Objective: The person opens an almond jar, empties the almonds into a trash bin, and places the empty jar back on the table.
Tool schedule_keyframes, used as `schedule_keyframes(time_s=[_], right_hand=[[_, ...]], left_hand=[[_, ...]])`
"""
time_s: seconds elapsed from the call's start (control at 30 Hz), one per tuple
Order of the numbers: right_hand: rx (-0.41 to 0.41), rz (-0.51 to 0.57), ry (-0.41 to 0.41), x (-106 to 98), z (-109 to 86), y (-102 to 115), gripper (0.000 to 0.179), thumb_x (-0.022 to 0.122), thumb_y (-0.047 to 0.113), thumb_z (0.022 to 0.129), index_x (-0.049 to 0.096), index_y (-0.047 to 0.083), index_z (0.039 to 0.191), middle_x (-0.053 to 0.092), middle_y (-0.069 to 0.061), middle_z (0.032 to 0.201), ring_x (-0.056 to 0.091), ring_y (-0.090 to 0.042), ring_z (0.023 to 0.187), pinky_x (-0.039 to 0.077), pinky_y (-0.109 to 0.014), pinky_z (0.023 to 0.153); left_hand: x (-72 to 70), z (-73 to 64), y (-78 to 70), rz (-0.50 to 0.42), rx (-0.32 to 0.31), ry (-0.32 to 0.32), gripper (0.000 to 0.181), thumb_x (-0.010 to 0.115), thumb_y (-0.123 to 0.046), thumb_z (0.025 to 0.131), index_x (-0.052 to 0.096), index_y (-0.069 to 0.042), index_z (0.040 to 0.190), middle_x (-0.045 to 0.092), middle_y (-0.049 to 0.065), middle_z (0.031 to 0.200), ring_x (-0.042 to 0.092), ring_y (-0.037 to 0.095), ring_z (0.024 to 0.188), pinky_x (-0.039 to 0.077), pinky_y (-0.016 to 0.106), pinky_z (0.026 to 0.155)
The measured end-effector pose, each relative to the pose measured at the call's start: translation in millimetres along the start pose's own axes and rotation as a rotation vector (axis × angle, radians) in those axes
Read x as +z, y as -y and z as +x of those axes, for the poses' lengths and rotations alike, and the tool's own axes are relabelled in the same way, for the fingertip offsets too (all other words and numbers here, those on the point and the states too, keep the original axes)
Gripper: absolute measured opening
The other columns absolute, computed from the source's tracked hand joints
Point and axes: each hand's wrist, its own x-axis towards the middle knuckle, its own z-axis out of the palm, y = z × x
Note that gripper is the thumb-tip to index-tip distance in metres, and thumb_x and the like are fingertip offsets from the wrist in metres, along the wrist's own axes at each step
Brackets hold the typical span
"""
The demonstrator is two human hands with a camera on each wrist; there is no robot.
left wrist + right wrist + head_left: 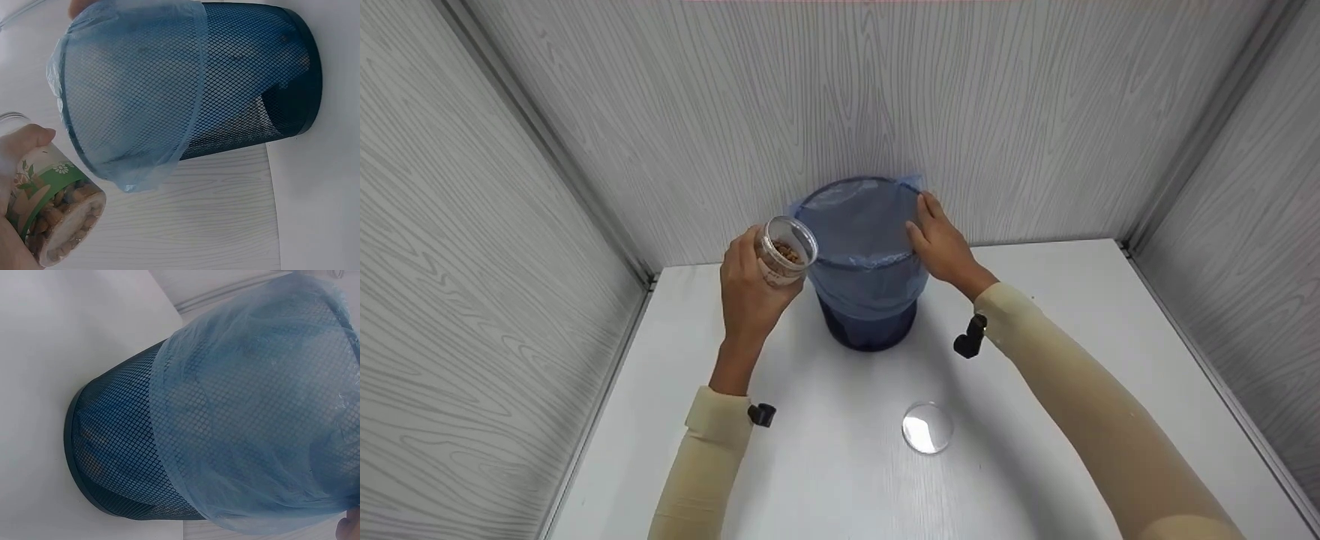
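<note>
My left hand (pixel 750 289) grips a clear plastic jar (pixel 784 251), its open mouth tilted toward the bin. Brown pieces that look like nuts (pixel 62 216) lie in the jar, and a green floral label (pixel 53 180) wraps its side. Right of the jar stands a dark mesh wastebasket (pixel 870 334), lined with a blue plastic bag (pixel 862 285) folded over its rim. My right hand (pixel 945 244) holds the basket's right rim, thumb on the inner side and fingers along the edge; in the right wrist view only a bit of finger (pixel 350 526) shows.
A round clear lid (pixel 928 428) lies on the white table (pixel 840 480) in front of the basket. Grey wood-grain panels (pixel 720 112) rise behind the table and on both sides, with the basket close to the back one.
</note>
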Motion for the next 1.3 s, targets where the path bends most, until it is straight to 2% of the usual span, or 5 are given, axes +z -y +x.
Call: schedule_keyframes(time_s=[0.4,0.7,0.93,1.3], right_hand=[[-0.003,0.004,-0.001,-0.2,0.4,0.6,0.069,0.026,0.041,0.11,0.008,-0.002,0.16,0.001,-0.016,0.169,0.007,-0.029,0.155,0.017,-0.048,0.123],[-0.013,0.009,-0.017,-1.9,1.4,-0.6,0.067,0.028,0.037,0.11,0.009,-0.004,0.159,0.003,-0.018,0.169,0.008,-0.03,0.155,0.017,-0.047,0.123],[0.006,-0.007,-0.012,-0.8,0.9,0.6,0.065,0.029,0.032,0.109,0.008,-0.003,0.159,0.005,-0.021,0.168,0.007,-0.031,0.155,0.016,-0.047,0.124],[0.013,0.019,-0.022,-4.8,1.0,5.1,0.064,0.029,0.03,0.109,0.008,-0.002,0.16,0.003,-0.017,0.169,0.006,-0.028,0.155,0.013,-0.045,0.125]], left_hand=[[0.5,14.0,4.6,0.051,0.015,-0.005,0.082,0.089,-0.03,0.073,0.048,-0.006,0.14,0.059,0.013,0.129,0.056,0.028,0.123,0.042,0.048,0.107],[2.6,29.6,4.3,0.102,0.065,-0.017,0.08,0.087,-0.029,0.074,0.049,-0.004,0.14,0.058,0.013,0.128,0.056,0.028,0.121,0.042,0.049,0.108],[4.4,34.2,6.0,0.125,0.084,-0.008,0.079,0.087,-0.032,0.076,0.049,-0.003,0.139,0.058,0.015,0.128,0.056,0.03,0.122,0.04,0.05,0.109],[4.4,45.7,0.8,0.18,0.11,0.005,0.078,0.087,-0.031,0.077,0.049,-0.004,0.14,0.057,0.016,0.13,0.053,0.032,0.127,0.039,0.05,0.111]])
